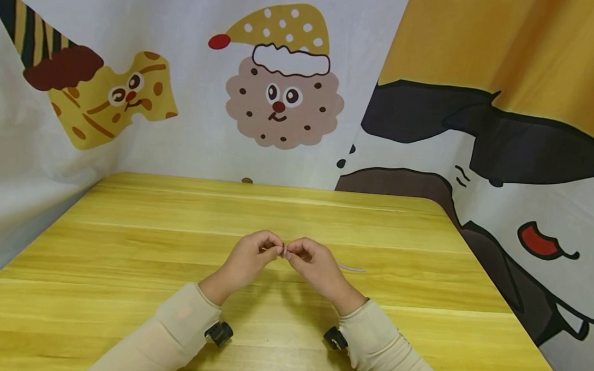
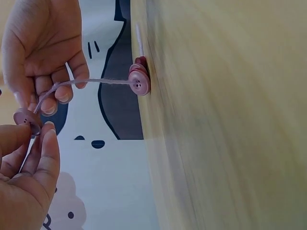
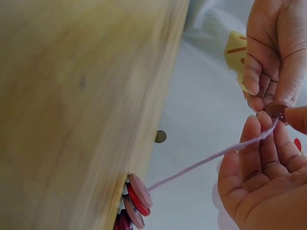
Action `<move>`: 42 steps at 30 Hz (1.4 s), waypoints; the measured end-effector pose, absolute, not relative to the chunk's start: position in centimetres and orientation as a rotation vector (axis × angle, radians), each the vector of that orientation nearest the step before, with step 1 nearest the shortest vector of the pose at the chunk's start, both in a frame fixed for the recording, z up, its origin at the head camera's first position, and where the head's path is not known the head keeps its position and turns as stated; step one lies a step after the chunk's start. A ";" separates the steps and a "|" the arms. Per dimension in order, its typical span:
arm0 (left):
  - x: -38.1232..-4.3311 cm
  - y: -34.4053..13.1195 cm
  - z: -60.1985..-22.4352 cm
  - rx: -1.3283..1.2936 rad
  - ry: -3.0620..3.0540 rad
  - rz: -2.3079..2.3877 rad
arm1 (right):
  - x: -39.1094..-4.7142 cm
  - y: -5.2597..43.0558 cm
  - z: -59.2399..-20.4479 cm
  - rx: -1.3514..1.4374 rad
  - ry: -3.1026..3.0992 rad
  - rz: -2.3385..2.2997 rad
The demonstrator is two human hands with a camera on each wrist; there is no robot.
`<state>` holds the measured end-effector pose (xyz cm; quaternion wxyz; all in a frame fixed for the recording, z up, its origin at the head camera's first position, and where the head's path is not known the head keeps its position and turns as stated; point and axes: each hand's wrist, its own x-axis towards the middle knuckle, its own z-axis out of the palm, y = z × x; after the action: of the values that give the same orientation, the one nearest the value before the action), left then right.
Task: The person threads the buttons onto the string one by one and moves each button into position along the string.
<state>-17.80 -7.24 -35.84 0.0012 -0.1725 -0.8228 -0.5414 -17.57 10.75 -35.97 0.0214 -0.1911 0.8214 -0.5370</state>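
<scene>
Above the table, my left hand pinches a dusty-pink button between thumb and fingers. My right hand meets it fingertip to fingertip, its thumb and fingers pinching the pale pink yarn close against that button. From there the yarn runs over the right fingers and down to a stack of threaded buttons on the table. Pink and red buttons make up this stack, seen edge-on in the right wrist view. The yarn's exact tip is hidden by the fingers.
A yellow wood-grain table lies under both hands. A yarn tail lies on it to the right of the right hand. Behind the table hangs a white curtain printed with cartoon figures.
</scene>
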 end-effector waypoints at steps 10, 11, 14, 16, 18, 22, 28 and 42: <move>-17.7 -7.4 -35.8 -0.512 -2.560 -1.739 | -17.6 10.7 -36.0 -0.621 2.503 -1.627; -17.7 -7.4 -35.8 -0.514 -2.562 -1.738 | -17.7 10.7 -36.0 -0.621 2.502 -1.623; -17.7 -7.5 -35.7 -0.528 -2.576 -1.725 | -17.7 10.7 -36.0 -0.619 2.507 -1.623; -17.7 -7.5 -35.7 -0.538 -2.588 -1.717 | -17.7 10.7 -36.0 -0.619 2.509 -1.627; -17.7 -7.5 -35.7 -0.548 -2.598 -1.714 | -17.7 10.7 -36.0 -0.624 2.511 -1.627; -17.6 -7.5 -35.6 -0.562 -2.611 -1.713 | -17.8 10.7 -36.0 -0.643 2.517 -1.613; -17.4 -7.5 -35.6 -0.560 -2.627 -1.699 | -17.7 10.7 -36.0 -0.657 2.528 -1.583; -17.4 -7.6 -35.4 -0.584 -2.678 -1.655 | -17.8 11.1 -35.6 -0.722 2.552 -1.481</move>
<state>-17.37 -7.59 -35.36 -0.0302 -0.1825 -0.8359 -0.5167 -17.81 11.05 -35.64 0.0522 -0.2374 0.8390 -0.4869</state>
